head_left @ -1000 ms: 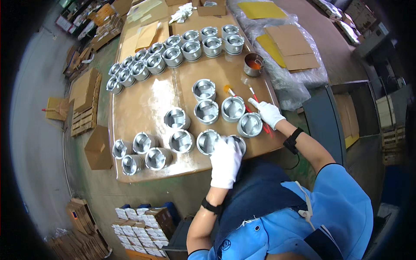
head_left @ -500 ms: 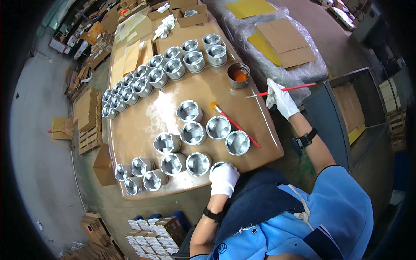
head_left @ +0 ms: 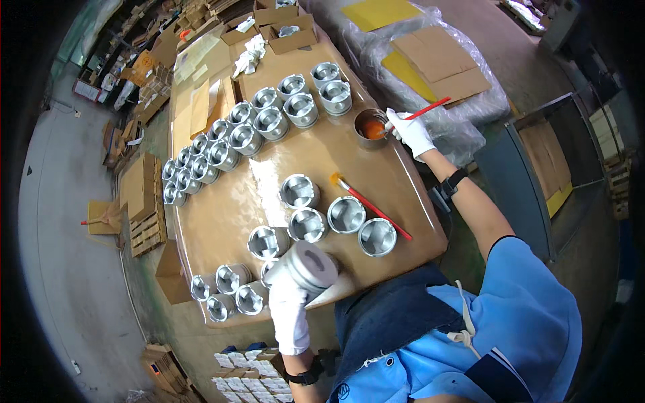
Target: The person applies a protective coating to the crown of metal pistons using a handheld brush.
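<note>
My left hand (head_left: 289, 312), in a white glove, grips a metal piston (head_left: 314, 264) held tilted above the near edge of the table, its grooved side and flat end showing. My gloved right hand (head_left: 411, 134) pinches a red-handled paintbrush (head_left: 432, 107). That brush's tip reaches the rim of a metal cup (head_left: 363, 142) with orange liquid in it; whether it touches the liquid is hard to tell. Several pistons stand around the left hand, such as one piston (head_left: 377, 238) with its hollow side up. A second red brush (head_left: 376, 210) lies on the table, orange at its bristles.
Rows of pistons (head_left: 245, 139) stand along the far left of the brown-covered table (head_left: 235, 208). Behind them are a crumpled white cloth (head_left: 250, 55) and open cardboard boxes (head_left: 292, 41). To the right are a plastic-wrapped stack (head_left: 470, 121) and a grey metal frame (head_left: 514, 181).
My left hand has moved left and now holds a piston up off the table. The right hand has carried its brush left to the cup. The view has shifted slightly.
</note>
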{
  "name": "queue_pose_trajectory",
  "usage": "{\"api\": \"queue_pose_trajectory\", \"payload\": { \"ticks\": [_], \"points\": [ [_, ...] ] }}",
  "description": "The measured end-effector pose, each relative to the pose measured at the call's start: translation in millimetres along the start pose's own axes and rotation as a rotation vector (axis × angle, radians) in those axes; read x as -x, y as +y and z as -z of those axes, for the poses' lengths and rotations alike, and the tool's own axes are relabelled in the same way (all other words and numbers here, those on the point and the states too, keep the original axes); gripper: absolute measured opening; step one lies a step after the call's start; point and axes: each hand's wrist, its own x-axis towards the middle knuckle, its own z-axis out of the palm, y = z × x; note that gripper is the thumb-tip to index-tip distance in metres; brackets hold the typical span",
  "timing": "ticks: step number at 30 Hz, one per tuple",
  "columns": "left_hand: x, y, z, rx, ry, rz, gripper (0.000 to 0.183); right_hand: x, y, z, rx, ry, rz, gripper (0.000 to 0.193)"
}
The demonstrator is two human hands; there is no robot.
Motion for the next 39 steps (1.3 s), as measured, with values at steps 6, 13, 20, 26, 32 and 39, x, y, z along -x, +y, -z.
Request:
{"api": "queue_pose_trajectory", "payload": {
  "ticks": [6, 13, 20, 26, 32, 39],
  "points": [
    [-41, -13, 25, 0.185, 0.088, -0.133, 0.040, 1, -7, -15, -0.016, 0.118, -0.060, 0.053],
    [-108, -32, 26, 1.376, -0.175, 0.375, 0.048, 127, -91, -75, -0.258, -0.155, -0.053, 0.063],
    [-126, -30, 8, 1.305, -0.247, 0.230, 0.053, 229, -131, -140, -0.204, -0.503, 0.178, 0.046],
    [-126, -42, 18, 1.323, -0.229, 0.292, 0.059, 216, -123, -149, -0.273, -0.394, -0.038, 0.043],
    [-119, -8, 42, 1.079, -0.111, 0.460, 0.069, 187, -136, -149, -0.289, -0.456, -0.069, 0.036],
    [-110, 19, 36, -0.108, -0.267, 0.023, 0.042, 202, -137, -149, 0.064, -0.547, 0.557, 0.019]
  ]
}}
